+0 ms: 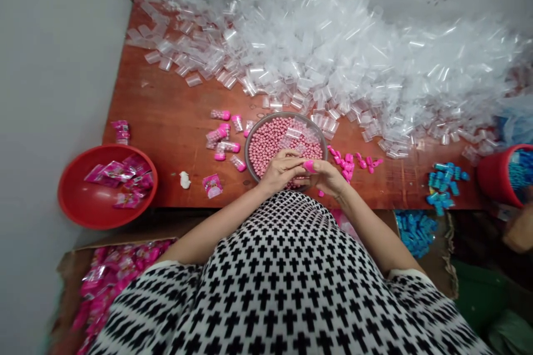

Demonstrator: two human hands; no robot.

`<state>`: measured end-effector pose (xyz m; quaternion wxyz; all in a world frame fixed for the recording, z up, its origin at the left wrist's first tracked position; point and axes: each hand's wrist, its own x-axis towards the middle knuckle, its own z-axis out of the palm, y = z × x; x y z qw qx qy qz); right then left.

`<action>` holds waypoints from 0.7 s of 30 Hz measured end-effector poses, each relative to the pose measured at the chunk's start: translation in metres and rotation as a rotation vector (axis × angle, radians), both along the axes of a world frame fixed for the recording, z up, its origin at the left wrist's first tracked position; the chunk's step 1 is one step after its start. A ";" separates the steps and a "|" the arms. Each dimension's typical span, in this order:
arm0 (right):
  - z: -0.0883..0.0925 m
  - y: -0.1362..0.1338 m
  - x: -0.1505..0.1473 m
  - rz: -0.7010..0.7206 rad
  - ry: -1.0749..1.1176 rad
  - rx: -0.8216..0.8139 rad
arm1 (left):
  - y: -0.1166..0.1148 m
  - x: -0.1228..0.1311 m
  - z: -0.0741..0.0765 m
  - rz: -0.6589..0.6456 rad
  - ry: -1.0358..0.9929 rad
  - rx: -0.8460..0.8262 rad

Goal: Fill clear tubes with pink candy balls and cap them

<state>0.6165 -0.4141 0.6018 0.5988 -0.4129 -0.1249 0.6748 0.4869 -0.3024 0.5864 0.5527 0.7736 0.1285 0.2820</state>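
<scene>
My left hand (pixel 283 171) and my right hand (pixel 327 176) meet over the near edge of a round bowl (pixel 247 155) of pink beads (pixel 266 141). A bright pink cap (pixel 308 166) shows between my hands, at the fingertips of my right hand. My left fingers are bent and pressed together around something I cannot make out. Clear plastic tubes (pixel 295 132) lie on the beads. Left of the bowl are several bead-filled tubes with pink caps (pixel 228 147). Loose pink caps (pixel 347 165) lie to its right.
Clear tubes (pixel 333 50) are heaped along the back. A red bowl (pixel 77 199) with pink packets stands left, above a box of pink packets (pixel 110 283). Blue pieces (pixel 443 183) and a red bucket (pixel 493 175) are at the right, near another person's hand (pixel 520 232).
</scene>
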 end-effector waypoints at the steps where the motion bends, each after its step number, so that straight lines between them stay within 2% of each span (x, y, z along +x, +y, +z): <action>1: -0.001 0.002 -0.004 -0.052 0.010 -0.013 | 0.000 -0.001 -0.001 0.010 -0.005 0.012; 4: -0.005 0.009 -0.014 -0.178 0.027 -0.086 | 0.000 -0.002 -0.001 0.024 -0.014 0.057; 7: -0.009 0.013 -0.017 -0.220 0.058 -0.153 | 0.002 -0.002 0.000 0.017 0.017 0.085; 10: -0.013 0.015 -0.023 -0.184 0.108 -0.164 | 0.003 -0.005 -0.005 -0.001 0.075 0.072; 14: -0.022 0.017 -0.033 -0.088 0.166 -0.150 | 0.011 -0.021 -0.020 -0.012 0.156 -0.014; 16: -0.027 0.017 -0.034 -0.084 0.135 -0.160 | 0.025 -0.034 -0.030 0.078 0.178 -0.044; 19: -0.033 0.013 -0.024 -0.159 0.051 -0.180 | 0.060 -0.054 -0.040 0.319 0.215 -0.032; 21: -0.037 0.008 -0.014 -0.179 0.010 -0.196 | 0.083 -0.062 -0.044 0.482 0.262 0.079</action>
